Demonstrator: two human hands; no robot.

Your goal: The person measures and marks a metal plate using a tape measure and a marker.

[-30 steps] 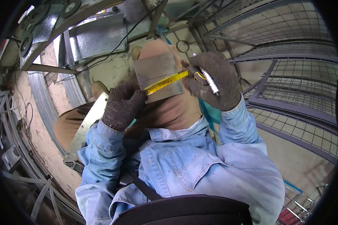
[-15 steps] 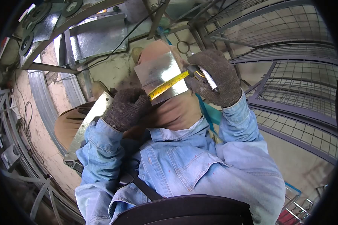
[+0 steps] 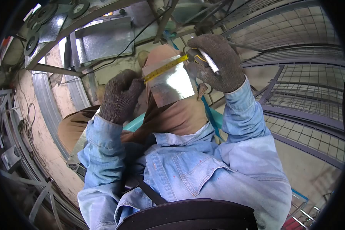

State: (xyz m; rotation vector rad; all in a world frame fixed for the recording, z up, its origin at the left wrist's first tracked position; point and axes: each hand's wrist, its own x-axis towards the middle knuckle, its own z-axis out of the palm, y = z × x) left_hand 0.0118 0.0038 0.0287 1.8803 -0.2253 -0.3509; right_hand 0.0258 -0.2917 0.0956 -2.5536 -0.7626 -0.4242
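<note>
A shiny square piece of sheet metal (image 3: 163,90) lies on my thigh. Across its far edge stretches the yellow blade (image 3: 165,69) of a tape measure. My left hand (image 3: 120,96), in a dark knit glove, is closed at the blade's hooked end, by the sheet's left corner. The tape measure's case (image 3: 197,58) sits in my gloved right hand (image 3: 220,61), beyond the sheet's right side. A white marker (image 3: 210,62) is also held in that hand, its dark tip pointing toward me. The right fingers partly hide the case.
Larger metal sheets (image 3: 103,40) and grinding discs (image 3: 78,8) rest on a frame at the upper left. Long metal channels (image 3: 46,99) lie on the floor at left. Wire mesh racks (image 3: 303,86) stand at right. A black cable (image 3: 136,36) runs across the upper left.
Both hands have shifted the tape blade away from me, from the sheet's near part to its far edge. The left hand has moved up and slightly left.
</note>
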